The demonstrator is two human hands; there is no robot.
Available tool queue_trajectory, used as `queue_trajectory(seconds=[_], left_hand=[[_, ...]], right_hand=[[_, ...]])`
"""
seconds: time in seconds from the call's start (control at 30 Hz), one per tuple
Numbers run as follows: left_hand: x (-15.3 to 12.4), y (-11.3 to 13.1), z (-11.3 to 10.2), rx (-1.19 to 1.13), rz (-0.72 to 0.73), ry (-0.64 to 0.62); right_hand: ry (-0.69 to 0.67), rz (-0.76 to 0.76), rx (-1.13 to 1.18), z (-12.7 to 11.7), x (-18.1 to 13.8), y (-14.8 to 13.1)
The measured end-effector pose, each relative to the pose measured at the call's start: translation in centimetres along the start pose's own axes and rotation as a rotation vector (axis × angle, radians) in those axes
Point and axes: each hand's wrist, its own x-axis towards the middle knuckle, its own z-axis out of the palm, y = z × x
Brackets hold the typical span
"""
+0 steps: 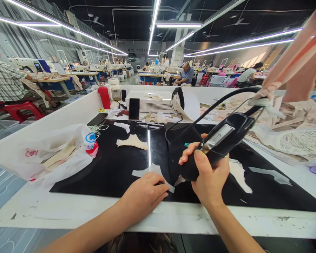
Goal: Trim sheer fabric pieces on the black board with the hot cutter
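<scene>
My right hand (210, 175) is wrapped round a black corded power tool (223, 135) with a silver plate on its side. The tool is tilted, its lower end down by the black mat (105, 175); a small pale tip shows there, too unclear to name. With its fingers curled together, my left hand (146, 193) presses a thin, translucent whitish cut piece (154, 170) onto the mat, left of the tool's tip. Part of that piece is hidden under the fingers. To the right of the tool lies a white cut piece (239, 175), partly covered by my right hand.
A cream piece (133, 142) and another translucent piece (271, 174) lie on the mat. At left sits a plastic bag (65, 154) of scraps. A phone (134, 109) leans against a white box (152, 100). Lacy fabric (295, 140) is heaped at right; the tool's cable (213, 107) arches overhead.
</scene>
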Motion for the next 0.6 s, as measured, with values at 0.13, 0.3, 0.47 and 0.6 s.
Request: queue_trajectory(seconds=[0.13,0.3,0.47,0.6], left_hand=[[-0.08,-0.01,0.06,0.023,0.013,-0.013],[-0.06,0.2,-0.24,0.022,0.014,-0.026],[-0.07,0.16,-0.23,0.022,0.026,-0.015],[-0.07,0.06,-0.05,0.013,0.031,-0.001]], right_hand=[[-0.011,0.012,-0.012,0.08,0.06,0.07],[-0.025,0.02,-0.012,0.16,-0.26,0.03],[-0.041,0.014,-0.005,-0.02,-0.54,0.13],[-0.039,-0.004,-0.032,-0.24,-0.59,0.12]])
